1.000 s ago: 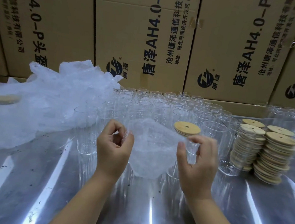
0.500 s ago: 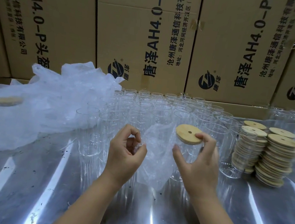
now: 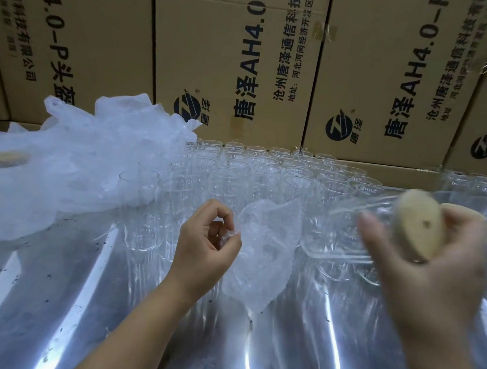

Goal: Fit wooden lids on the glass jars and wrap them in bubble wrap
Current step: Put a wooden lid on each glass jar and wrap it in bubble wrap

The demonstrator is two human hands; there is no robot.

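Checking the right hand [image 3: 423,273]: what does it hold? (A)

One jar [image 3: 347,231], on its side in the air at three o'clock over the table [image 3: 49,300], with its lid [image 3: 418,226] already on. The fingers curl round the lidded end, but blur hides exactly how they lie. (B)

And the left hand [image 3: 208,240]? (A)

Thumb and forefinger pinch the edge of a bubble wrap piece [image 3: 263,250]. It hangs limp at centre, at the jar's nine o'clock. Whether the two touch, I cannot tell. (B)

Handling? (A)

My judgement: the glass is thin, smooth, rigid, light and breakable. The lid may only be pushed in, so carrying by the lid alone risks a drop. Better to hold the glass wall near the rim. The wrap is soft and near weightless, and takes a corner pinch well. (B)

Surroundings? (A)

Open jars [image 3: 267,171] stand in rows at twelve o'clock, spare wrap [image 3: 76,164] is heaped at ten, and cartons [image 3: 233,51] stand behind. (B)
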